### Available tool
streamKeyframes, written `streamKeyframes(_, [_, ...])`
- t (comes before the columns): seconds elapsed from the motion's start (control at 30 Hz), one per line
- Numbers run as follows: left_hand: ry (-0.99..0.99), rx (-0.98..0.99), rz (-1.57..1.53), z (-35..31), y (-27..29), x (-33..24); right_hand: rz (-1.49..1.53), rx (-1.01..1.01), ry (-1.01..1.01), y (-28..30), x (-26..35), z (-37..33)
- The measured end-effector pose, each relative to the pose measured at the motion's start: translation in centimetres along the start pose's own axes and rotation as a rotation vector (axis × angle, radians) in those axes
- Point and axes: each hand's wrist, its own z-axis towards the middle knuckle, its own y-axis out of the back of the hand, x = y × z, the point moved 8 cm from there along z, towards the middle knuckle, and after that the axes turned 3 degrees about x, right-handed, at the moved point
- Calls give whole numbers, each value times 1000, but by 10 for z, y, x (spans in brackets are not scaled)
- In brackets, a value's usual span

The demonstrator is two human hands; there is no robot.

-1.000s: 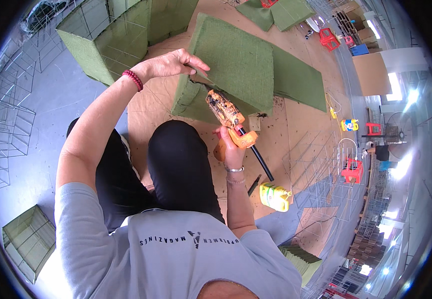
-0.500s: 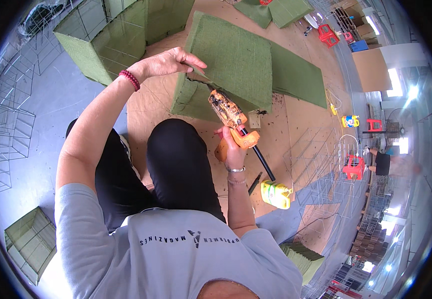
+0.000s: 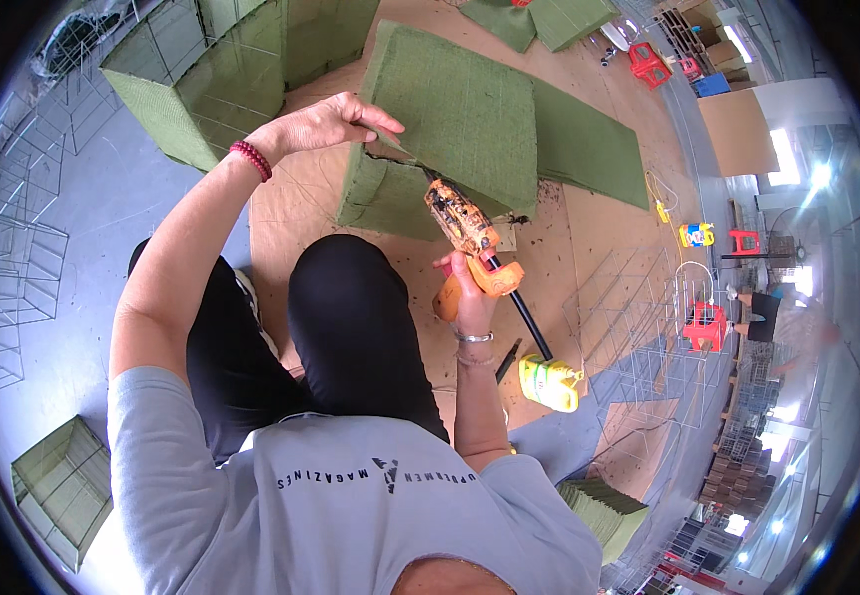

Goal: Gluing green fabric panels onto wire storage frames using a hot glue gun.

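A workshop floor spreads around the seated person, and a tan sheet (image 3: 539,283) covers the part in front of the knees. On it sits a green fabric-covered box (image 3: 450,109), its near left corner close to the person, with a flat green panel (image 3: 597,149) just beyond to the right. The left hand (image 3: 336,121) reaches over that corner with thumb and fingers nearly closed, pinching a lifted green flap (image 3: 396,149) at the box's upper edge. The right hand (image 3: 472,293) is wrapped around the handle of an orange, dark-smeared glue gun (image 3: 462,223); how tightly, and whether the trigger is squeezed, cannot be told. The nozzle points into the gap beneath the flap, though contact is too small to make out. A black glue stick (image 3: 532,325) juts from the gun's rear toward a yellow bottle (image 3: 549,385).
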Motion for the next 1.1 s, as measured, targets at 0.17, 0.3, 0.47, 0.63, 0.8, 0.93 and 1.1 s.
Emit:
streamKeyframes(0.17, [8, 0, -4, -1, 0, -2, -31, -2, 32, 2, 6, -1])
streamKeyframes(0.3, [18, -2, -2, -1, 0, -1, -36, -33, 30, 4, 9, -4])
streamKeyframes(0.47, [12, 7, -40, -1, -1, 0, 9, -45, 27, 12, 2, -3])
streamKeyframes(0.63, [15, 4, -44, -2, 1, 2, 41, -56, 28, 10, 4, -6])
streamKeyframes(0.8, [37, -15, -27, -3, -1, -2, 84, -74, 44, 15, 5, -6])
streamKeyframes(0.93, [30, -8, -12, -2, -1, -1, 59, -93, 23, 22, 3, -6])
streamKeyframes(1.1, [31, -13, 9, -2, 1, 4, 52, -116, 38, 25, 7, -8])
